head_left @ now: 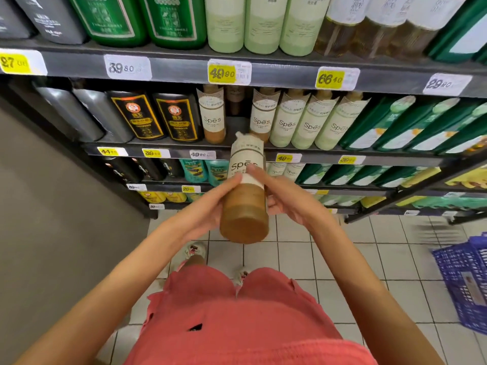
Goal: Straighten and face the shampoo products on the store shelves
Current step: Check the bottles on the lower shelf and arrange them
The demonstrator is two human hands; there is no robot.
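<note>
hands: left [210,204] and right [284,198] both clasp the brown bottle [245,201] mid-frame, off the shelf [158,147] | step: judged, turn label outward, slide it upright into the gap [237,122] above | count: two brown Spes flank the gap, one farther back in it, three green [305,122] at right

Bare forearms, no sleeves showing; the person wears a coral-pink garment [237,325] with frayed edges, and pale patterned shoes [195,250] below.
</note>
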